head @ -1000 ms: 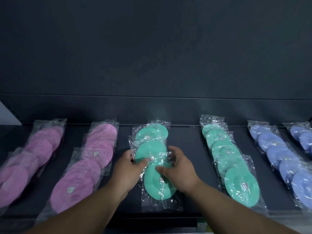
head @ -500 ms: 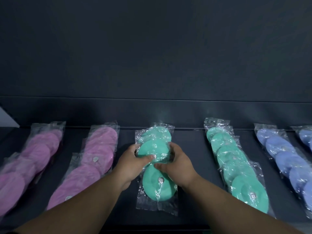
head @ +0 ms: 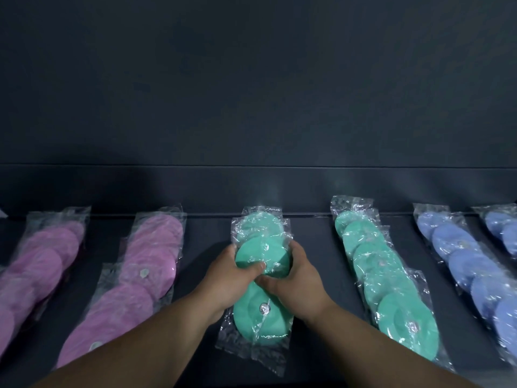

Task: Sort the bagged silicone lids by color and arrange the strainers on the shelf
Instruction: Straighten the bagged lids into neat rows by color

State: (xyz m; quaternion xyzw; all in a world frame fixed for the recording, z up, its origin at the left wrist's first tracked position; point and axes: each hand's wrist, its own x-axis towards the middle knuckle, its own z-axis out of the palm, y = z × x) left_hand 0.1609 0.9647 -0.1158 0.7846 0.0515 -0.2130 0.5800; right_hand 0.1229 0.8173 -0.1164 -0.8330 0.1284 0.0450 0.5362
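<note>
Dark shelf (head: pixel 201 236) bore six rows of bagged lids, two pink rows (head: pixel 140 275), two green rows (head: pixel 386 278), two blue rows (head: pixel 470 264), in the middle green row (head: pixel 257 320) of three bags, left hand (head: pixel 223 278) and right hand (head: pixel 298 280) both gripped the second bag (head: pixel 260 253).

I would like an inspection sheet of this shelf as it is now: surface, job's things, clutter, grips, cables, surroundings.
Surface: dark shelf, bagged lids lying in rows.
Job's things: far-left pink row, second pink row, centre green row, right green row, blue row, far-right blue row; strainers: nothing seen.
Clutter: nothing seen.
Grips: left hand and right hand both hold the middle green bag.
Cables: nothing seen.
Surroundings: dark back wall.
</note>
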